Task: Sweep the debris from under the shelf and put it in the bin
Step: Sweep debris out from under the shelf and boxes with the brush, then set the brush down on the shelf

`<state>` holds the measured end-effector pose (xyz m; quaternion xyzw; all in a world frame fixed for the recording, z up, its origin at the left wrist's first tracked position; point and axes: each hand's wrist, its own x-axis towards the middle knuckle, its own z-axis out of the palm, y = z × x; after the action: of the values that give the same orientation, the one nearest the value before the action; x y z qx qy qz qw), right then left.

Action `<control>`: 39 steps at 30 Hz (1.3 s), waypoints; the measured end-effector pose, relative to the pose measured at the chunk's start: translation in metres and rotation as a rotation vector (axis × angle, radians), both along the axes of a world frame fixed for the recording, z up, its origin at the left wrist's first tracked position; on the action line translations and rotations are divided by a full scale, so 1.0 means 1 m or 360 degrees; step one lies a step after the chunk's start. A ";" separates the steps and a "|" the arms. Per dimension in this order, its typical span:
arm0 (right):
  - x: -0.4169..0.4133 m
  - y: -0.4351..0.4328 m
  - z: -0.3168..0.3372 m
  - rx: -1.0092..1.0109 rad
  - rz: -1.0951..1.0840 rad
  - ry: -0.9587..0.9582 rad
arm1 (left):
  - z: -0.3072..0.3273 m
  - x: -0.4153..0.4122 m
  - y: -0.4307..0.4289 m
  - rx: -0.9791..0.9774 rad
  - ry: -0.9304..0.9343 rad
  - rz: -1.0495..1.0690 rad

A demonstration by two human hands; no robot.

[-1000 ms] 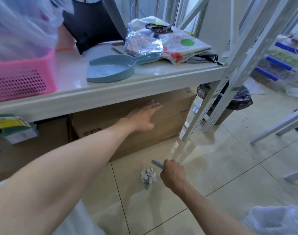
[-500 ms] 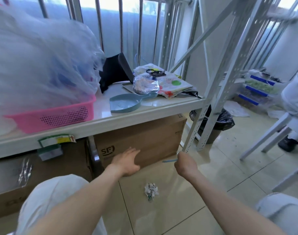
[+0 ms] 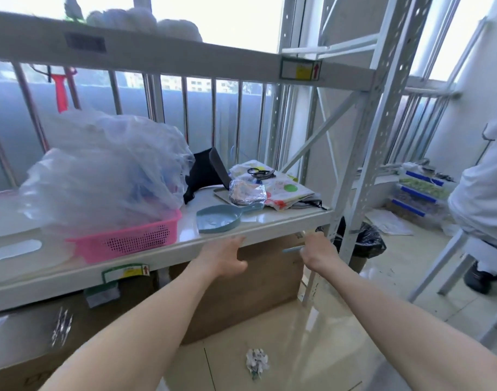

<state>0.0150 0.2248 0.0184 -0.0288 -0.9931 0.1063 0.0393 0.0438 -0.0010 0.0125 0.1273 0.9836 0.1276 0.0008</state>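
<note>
A small clump of white crumpled debris [image 3: 257, 361] lies on the tiled floor in front of the cardboard box [image 3: 267, 280] under the shelf [image 3: 269, 225]. My right hand [image 3: 319, 251] is fisted around a thin light-blue brush handle [image 3: 291, 250], held up near the shelf's front edge. My left hand [image 3: 226, 258] is raised with fingers spread, just below the shelf edge, holding nothing. A blue dustpan [image 3: 221, 218] rests on the shelf above my left hand. A bin lined with a black bag [image 3: 363, 244] stands on the floor behind the shelf's right upright.
A pink basket [image 3: 134, 239] holding a big clear plastic bag, a foil bundle and papers crowd the shelf. White slotted uprights [image 3: 363, 153] stand at right. A seated person in white [image 3: 484, 198] on a white chair is at far right. More cardboard boxes sit lower left.
My view has risen from the floor to shelf height. Both hands lifted from near the debris and box up to the shelf's front edge; the debris stayed on the floor.
</note>
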 end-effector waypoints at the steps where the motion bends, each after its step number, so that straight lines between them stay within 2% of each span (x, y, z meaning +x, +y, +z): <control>1: -0.001 -0.001 0.009 0.0012 0.0006 0.0021 | 0.008 -0.001 0.000 0.0005 0.0027 -0.0014; 12: -0.060 -0.013 0.087 -0.0095 0.0013 0.0262 | 0.070 -0.056 0.002 0.0061 0.0140 0.0144; 25: -0.210 -0.045 0.033 -0.0182 -0.0002 0.0363 | 0.050 -0.187 0.027 0.0113 0.0106 0.0077; 32: -0.224 -0.044 0.007 -0.0120 -0.0139 0.0249 | 0.036 -0.223 0.030 -0.0028 0.0117 0.0081; 39: -0.204 -0.029 0.029 -0.0122 -0.0159 0.0345 | 0.047 -0.197 0.035 0.0000 0.0087 0.0047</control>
<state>-0.1892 0.1963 0.0478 -0.0680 -0.9756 0.1447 0.1505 -0.1527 0.0342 0.0590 0.1162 0.9850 0.1241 -0.0281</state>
